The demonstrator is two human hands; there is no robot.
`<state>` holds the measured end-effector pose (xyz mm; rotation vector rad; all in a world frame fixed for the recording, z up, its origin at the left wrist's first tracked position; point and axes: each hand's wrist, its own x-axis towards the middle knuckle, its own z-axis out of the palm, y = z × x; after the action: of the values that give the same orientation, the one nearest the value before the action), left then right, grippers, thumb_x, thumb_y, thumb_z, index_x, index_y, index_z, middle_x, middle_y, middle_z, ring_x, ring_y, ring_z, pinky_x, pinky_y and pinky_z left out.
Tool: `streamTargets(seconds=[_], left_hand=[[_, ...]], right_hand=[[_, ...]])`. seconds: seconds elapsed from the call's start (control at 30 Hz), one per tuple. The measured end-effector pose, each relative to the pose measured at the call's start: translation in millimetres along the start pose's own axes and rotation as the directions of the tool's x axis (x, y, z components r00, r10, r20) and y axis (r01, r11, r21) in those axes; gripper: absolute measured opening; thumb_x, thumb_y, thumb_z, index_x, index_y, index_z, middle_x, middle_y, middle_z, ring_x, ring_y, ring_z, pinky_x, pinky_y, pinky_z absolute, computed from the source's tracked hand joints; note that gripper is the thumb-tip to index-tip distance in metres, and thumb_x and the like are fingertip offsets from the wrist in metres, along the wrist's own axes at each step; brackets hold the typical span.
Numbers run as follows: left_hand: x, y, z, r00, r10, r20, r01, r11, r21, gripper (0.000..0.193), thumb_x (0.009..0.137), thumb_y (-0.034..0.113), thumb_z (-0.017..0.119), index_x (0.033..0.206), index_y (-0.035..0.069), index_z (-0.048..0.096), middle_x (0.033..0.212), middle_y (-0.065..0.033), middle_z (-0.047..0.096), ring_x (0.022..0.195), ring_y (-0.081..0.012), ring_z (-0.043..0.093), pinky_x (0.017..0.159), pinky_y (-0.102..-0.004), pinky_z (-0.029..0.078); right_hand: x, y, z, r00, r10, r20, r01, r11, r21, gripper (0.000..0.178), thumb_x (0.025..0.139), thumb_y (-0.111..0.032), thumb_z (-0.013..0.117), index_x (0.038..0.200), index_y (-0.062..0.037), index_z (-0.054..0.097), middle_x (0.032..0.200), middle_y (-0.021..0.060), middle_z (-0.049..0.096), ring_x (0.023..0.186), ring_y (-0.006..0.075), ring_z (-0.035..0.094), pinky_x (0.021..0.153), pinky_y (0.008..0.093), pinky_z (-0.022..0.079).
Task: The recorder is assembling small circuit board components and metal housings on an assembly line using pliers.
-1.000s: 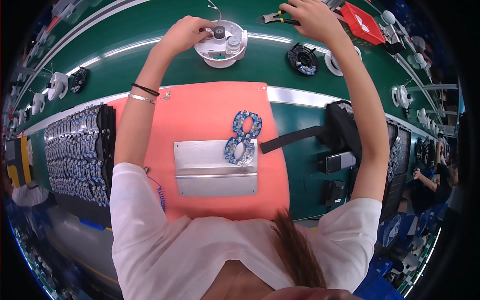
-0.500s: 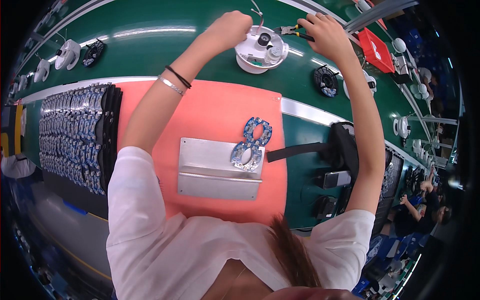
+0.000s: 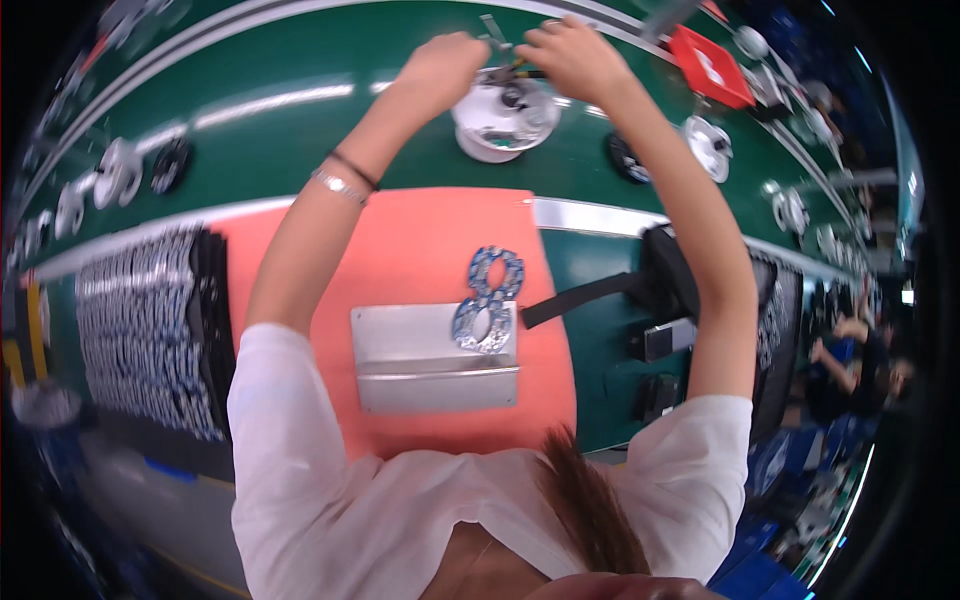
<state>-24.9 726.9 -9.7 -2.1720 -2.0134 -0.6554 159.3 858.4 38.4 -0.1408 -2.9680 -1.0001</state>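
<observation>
Over the far green bench, my left hand (image 3: pixel 446 68) is closed, fingertips by the rim of a round white plastic housing (image 3: pixel 488 148); whatever it pinches is hidden. My right hand (image 3: pixel 575 62) grips wire cutters (image 3: pixel 521 68) with yellow and black handles, their jaws above the housing close to my left fingers. A thin pale strip (image 3: pixel 493 30) stands up between the hands. Inside the housing are a dark round part (image 3: pixel 513 95) and a bit of green board. The picture is slightly blurred.
Nearer lies a pink mat (image 3: pixel 300 290) with a metal plate (image 3: pixel 400 335) and two joined ring-shaped blue circuit boards (image 3: pixel 481 328). Stacked boards (image 3: pixel 140 330) stand left. Right are a black strap (image 3: pixel 580 298), a black ring part (image 3: pixel 627 158), white housings (image 3: pixel 708 148) and a red bin (image 3: pixel 708 68).
My right hand has brought the wire cutters leftward, in over the housing and close to my left hand. The whole view has shifted a little.
</observation>
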Motion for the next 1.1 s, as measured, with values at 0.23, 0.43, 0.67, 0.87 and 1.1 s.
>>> streamTargets(seconds=[0.23, 0.43, 0.67, 0.87, 1.1], left_hand=[[-10.3, -5.0, -19.4, 0.998, -0.008, 0.060, 0.008, 1.000, 0.009, 0.011, 0.088, 0.007, 0.061, 0.090, -0.001, 0.068, 0.093, -0.0220, 0.068, 0.091, -0.0393, 0.067, 0.080, -0.0513, 0.054], [-72.3, 60.9, -182.5, 0.971, 0.153, 0.181, -0.117, 0.973, -0.197, 0.010, 0.089, 0.007, 0.064, 0.086, -0.003, 0.063, 0.077, -0.0209, 0.062, 0.070, -0.0368, 0.060, 0.064, -0.0416, 0.046], [-366.9, 128.4, -405.3, 0.858, -0.491, 0.150, 0.503, 0.862, -0.053, 0.011, 0.098, 0.005, 0.062, 0.103, -0.005, 0.064, 0.085, -0.0123, 0.065, 0.069, -0.0182, 0.060, 0.061, -0.0298, 0.048], [-493.9, 156.2, -412.4, 0.755, -0.656, -0.001, 0.656, 0.755, 0.027, 0.014, 0.101, 0.009, 0.059, 0.103, -0.002, 0.067, 0.078, -0.0092, 0.065, 0.068, -0.0192, 0.061, 0.064, -0.0334, 0.053], [-637.0, 89.8, -349.8, 0.559, -0.788, -0.257, 0.826, 0.556, 0.093, 0.017, 0.102, 0.012, 0.059, 0.107, -0.002, 0.067, 0.084, -0.0115, 0.067, 0.072, -0.0200, 0.063, 0.065, -0.0331, 0.054]], right_hand=[[-1.8, -20.1, -6.2, 0.983, 0.127, -0.130, -0.131, 0.991, -0.020, 0.012, 0.083, -0.018, 0.069, 0.095, -0.0181, 0.066, 0.088, 0.0017, 0.066, 0.086, 0.0214, 0.070, 0.067, 0.0355, 0.053], [-66.4, -17.5, -74.1, 0.903, 0.334, -0.270, -0.330, 0.942, 0.064, 0.024, 0.080, -0.016, 0.071, 0.104, -0.0161, 0.068, 0.095, 0.0040, 0.068, 0.097, 0.0236, 0.068, 0.081, 0.0388, 0.051], [-98.0, -71.4, -151.3, 0.849, 0.298, -0.436, -0.092, 0.897, 0.433, 0.020, 0.078, -0.021, 0.072, 0.096, -0.0150, 0.070, 0.094, 0.0046, 0.068, 0.096, 0.0250, 0.067, 0.079, 0.0402, 0.051], [-139.3, -145.7, -180.0, 0.869, 0.191, -0.456, 0.093, 0.843, 0.530, 0.035, 0.072, -0.021, 0.077, 0.103, -0.0138, 0.064, 0.090, 0.0045, 0.061, 0.092, 0.0250, 0.062, 0.082, 0.0380, 0.048], [-153.7, -205.1, -192.4, 0.764, 0.455, -0.457, 0.038, 0.676, 0.736, 0.033, 0.075, -0.020, 0.077, 0.105, -0.0121, 0.066, 0.095, 0.0047, 0.063, 0.091, 0.0234, 0.061, 0.081, 0.0365, 0.048]])
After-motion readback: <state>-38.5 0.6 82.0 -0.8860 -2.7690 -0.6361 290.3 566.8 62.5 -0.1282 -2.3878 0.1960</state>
